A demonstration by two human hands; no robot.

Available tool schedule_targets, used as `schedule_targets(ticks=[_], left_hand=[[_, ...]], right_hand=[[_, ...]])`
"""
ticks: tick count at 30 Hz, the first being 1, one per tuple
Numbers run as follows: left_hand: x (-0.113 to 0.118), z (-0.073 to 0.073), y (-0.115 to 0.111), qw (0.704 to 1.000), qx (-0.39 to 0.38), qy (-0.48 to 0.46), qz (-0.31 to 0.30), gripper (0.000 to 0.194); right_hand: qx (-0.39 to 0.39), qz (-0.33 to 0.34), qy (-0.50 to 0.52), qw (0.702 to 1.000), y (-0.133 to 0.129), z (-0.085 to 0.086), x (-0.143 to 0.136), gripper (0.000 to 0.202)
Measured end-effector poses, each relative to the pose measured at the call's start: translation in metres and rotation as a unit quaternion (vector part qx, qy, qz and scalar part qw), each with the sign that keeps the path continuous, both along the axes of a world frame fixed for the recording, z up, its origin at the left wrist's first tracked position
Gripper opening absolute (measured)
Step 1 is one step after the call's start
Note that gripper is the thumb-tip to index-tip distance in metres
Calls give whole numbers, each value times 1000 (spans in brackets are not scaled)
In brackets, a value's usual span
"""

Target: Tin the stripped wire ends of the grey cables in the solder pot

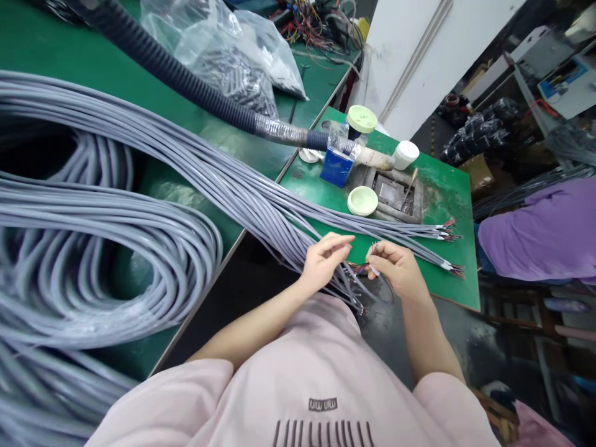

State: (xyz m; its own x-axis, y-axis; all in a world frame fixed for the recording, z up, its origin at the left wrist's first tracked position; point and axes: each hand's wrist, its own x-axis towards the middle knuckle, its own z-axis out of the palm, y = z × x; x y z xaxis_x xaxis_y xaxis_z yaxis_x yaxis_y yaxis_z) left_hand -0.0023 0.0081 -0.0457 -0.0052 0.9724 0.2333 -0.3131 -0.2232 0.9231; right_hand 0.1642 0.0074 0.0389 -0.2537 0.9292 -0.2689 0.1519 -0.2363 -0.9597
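Note:
In the head view my right hand (pixel 395 264) pinches the end of a grey cable, where thin coloured wires (pixel 361 268) fan out of the sheath. My left hand (pixel 326 257) is just to the left of it, fingers stretched towards the wires, with nothing visible in its grasp. A thick bundle of grey cables (pixel 233 198) runs under and past both hands. More stripped cable ends (pixel 358 307) hang below the hands. Other ends with white bands and bare coloured wires (pixel 454 270) lie on the green table (pixel 447 198) to the right.
A solder pot (pixel 391 192) with a stick across it sits beyond my hands. Around it stand a pale green lid (pixel 362 201), a white cup (pixel 406 154) and a blue box (pixel 336 167) under a black hose (pixel 186 81). Coiled cables (pixel 195 248) fill the left. A person in purple (pixel 540 233) is at right.

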Motion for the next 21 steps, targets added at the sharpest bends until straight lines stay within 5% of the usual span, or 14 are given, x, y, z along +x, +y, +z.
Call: schedule_targets(ticks=[3,5,13,17,21], left_hand=[[-4,11,7,985,-103,-71,-121,23],[-5,18,9,977,-120,-96,-147,23],[3,26,-1,967,-192,-142,-85,14],[9,30,-4,948,-241,-187,-86,18],[11,35,-5,934,-263,-218,-103,21]], right_hand=[[-16,16,6,1000,-1,-2,-7,18],[-14,22,-6,1000,1,-5,-11,19],[84,-2,-117,990,-11,4,-14,24],[215,12,-282,935,-31,12,-16,29],[274,-19,-316,908,-40,7,-20,27]])
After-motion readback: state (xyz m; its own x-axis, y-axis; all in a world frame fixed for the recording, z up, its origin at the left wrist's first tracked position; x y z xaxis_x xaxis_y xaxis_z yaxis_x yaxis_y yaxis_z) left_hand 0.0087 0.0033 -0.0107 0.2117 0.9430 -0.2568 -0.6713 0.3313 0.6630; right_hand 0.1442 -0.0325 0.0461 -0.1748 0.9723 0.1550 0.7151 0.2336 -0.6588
